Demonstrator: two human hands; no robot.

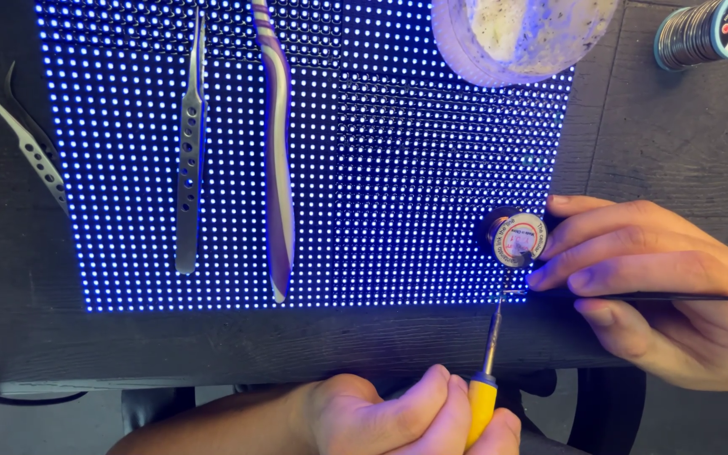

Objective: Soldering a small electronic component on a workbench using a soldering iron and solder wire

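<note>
left hand: at the near edge of the scene, fingers curled together and clamped on the yellow handle of the soldering iron, which sits between thumb and forefinger.
soldering iron: its thin metal shaft runs away from the hand, far and slightly right, and its tip meets the near right edge of the led panel.
right hand: comes in from the right, resting on the dark table; its fingers lie close together, stretched leftward.
small solder spool: stands on the panel's near right part, touching the tips of the upper fingers of the right hand.
thin wire: a dark strand runs from the right edge of the scene, between the right hand's fingers, to just beside the iron's tip; whether it is pinched tightly cannot be told.
led panel: lit blue-white dots, lying flat on the table.
straight tweezers: lie on the panel's left part.
toothbrush: purple and white, just right of those tweezers.
curved tweezers: on the table left of the panel.
round container: at the far side, overlapping the panel's far right corner.
large solder reel: far right corner.
</note>
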